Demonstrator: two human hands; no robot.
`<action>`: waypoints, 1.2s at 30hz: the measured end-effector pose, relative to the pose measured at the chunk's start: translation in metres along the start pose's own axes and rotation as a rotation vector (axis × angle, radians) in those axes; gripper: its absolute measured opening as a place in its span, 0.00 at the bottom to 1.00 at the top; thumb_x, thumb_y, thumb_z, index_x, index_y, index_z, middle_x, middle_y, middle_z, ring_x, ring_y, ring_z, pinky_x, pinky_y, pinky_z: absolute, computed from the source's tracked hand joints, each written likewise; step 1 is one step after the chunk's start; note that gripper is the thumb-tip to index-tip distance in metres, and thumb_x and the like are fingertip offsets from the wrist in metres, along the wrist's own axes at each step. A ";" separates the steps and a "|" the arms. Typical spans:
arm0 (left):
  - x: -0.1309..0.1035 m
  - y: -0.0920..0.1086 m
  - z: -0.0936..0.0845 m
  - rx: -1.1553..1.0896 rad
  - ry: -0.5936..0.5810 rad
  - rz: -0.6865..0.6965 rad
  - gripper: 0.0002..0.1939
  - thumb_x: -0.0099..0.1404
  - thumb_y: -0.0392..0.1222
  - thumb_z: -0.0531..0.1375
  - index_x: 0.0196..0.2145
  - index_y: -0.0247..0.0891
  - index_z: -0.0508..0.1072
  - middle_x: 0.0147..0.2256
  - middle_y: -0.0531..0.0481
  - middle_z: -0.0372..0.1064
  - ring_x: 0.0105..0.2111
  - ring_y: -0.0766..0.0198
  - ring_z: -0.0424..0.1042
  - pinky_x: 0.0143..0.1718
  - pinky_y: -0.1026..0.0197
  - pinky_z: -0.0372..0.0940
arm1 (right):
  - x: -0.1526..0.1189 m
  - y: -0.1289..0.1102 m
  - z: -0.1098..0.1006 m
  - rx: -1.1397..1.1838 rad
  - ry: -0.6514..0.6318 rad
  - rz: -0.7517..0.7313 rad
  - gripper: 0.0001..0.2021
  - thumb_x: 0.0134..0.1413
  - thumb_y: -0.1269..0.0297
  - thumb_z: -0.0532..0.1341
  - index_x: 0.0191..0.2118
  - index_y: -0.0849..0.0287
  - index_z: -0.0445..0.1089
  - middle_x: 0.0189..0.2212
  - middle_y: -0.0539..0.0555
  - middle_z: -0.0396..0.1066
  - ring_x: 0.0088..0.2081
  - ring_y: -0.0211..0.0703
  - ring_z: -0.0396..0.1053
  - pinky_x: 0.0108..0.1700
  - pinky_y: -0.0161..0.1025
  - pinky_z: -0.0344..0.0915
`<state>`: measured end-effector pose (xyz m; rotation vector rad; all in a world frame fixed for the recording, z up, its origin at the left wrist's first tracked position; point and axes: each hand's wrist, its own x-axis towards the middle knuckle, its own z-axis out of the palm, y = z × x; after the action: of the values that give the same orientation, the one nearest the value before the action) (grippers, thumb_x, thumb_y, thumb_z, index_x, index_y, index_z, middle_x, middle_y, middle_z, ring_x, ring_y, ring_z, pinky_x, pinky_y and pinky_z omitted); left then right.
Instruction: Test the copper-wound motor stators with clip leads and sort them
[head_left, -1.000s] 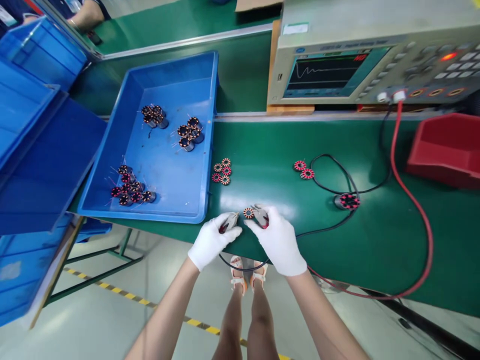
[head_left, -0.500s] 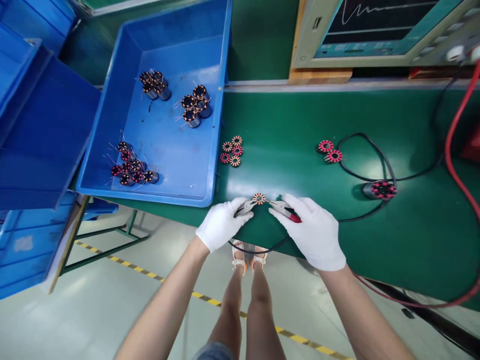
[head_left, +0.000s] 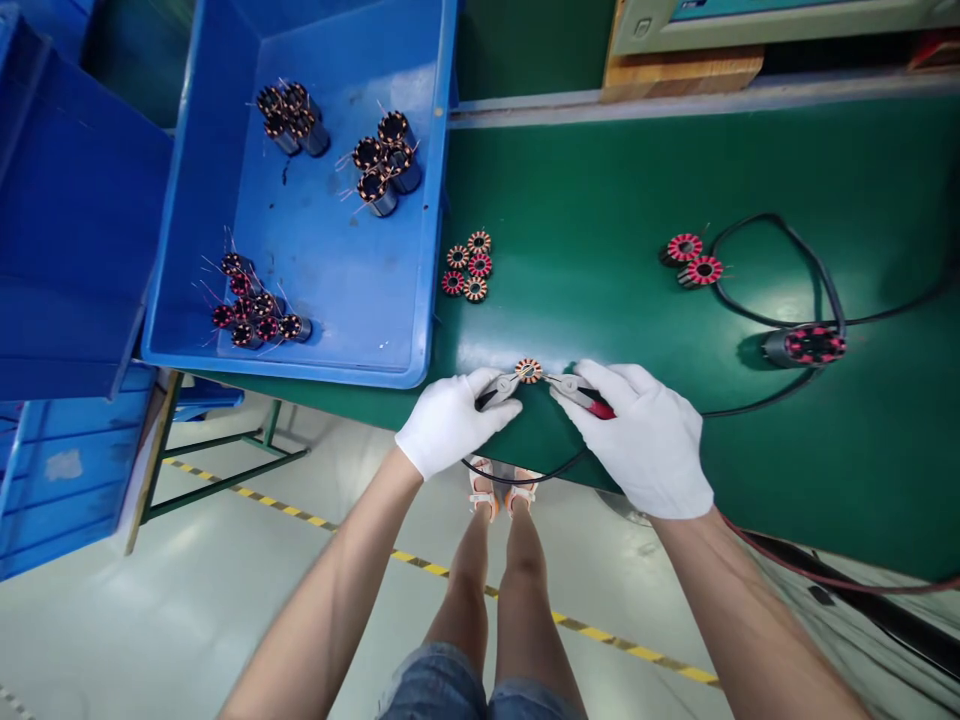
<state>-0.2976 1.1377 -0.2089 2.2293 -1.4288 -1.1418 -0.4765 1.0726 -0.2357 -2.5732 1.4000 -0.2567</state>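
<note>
Near the table's front edge stands a small ring-shaped wound stator (head_left: 529, 363) with copper-coloured and dark segments. My left hand (head_left: 450, 428), in a white glove, is closed on a grey metal test clip (head_left: 501, 386) with a dark handle. Its tip reaches over the stator's left side. My gloved right hand (head_left: 646, 438) grips a test clip with a red handle (head_left: 600, 409), its jaw pointing at the stator's right side. Whether the jaws pinch the thin wires is too small to tell. Several stators (head_left: 475, 289) stand behind, to the left.
A blue bin (head_left: 345, 280) on the left holds several stator clusters. Two pink-and-black stators (head_left: 703, 271) and a larger one lying on its side (head_left: 806, 346) are on the right of the green table (head_left: 570, 200), beside a black cable (head_left: 750, 320). An instrument (head_left: 697, 28) stands behind.
The view has tipped downward, so the instrument's screen has mostly left the frame. The left clip's tip now lies further over the stator. Both hands keep their grip.
</note>
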 end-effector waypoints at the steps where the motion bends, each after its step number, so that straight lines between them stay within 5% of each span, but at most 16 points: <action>1: 0.000 0.000 0.000 0.006 0.004 -0.003 0.17 0.56 0.49 0.57 0.43 0.44 0.70 0.31 0.55 0.71 0.30 0.65 0.67 0.30 0.65 0.58 | 0.000 0.000 0.000 0.001 0.001 0.005 0.16 0.52 0.52 0.53 0.40 0.53 0.70 0.31 0.53 0.70 0.28 0.38 0.63 0.26 0.36 0.48; 23: -0.001 0.001 0.002 0.090 0.046 -0.001 0.16 0.56 0.50 0.57 0.42 0.44 0.70 0.31 0.55 0.72 0.31 0.64 0.69 0.30 0.64 0.59 | 0.005 0.001 0.003 0.025 0.057 0.062 0.16 0.52 0.54 0.53 0.42 0.54 0.69 0.31 0.53 0.71 0.29 0.40 0.65 0.27 0.36 0.51; 29: -0.003 0.002 0.003 0.095 0.072 0.001 0.15 0.56 0.49 0.57 0.41 0.45 0.70 0.30 0.56 0.72 0.29 0.64 0.69 0.29 0.64 0.59 | 0.020 0.008 0.004 0.001 0.036 -0.073 0.14 0.47 0.64 0.55 0.42 0.53 0.70 0.32 0.52 0.71 0.29 0.39 0.64 0.27 0.36 0.52; 36: -0.002 0.001 0.003 0.119 0.092 0.037 0.16 0.56 0.49 0.57 0.42 0.43 0.70 0.31 0.54 0.73 0.31 0.62 0.71 0.31 0.63 0.60 | 0.024 0.012 0.006 -0.026 0.048 -0.147 0.14 0.49 0.64 0.54 0.43 0.52 0.70 0.32 0.51 0.72 0.29 0.38 0.64 0.27 0.36 0.52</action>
<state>-0.3009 1.1397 -0.2099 2.2923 -1.5301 -0.9531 -0.4723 1.0468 -0.2435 -2.7120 1.2391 -0.3260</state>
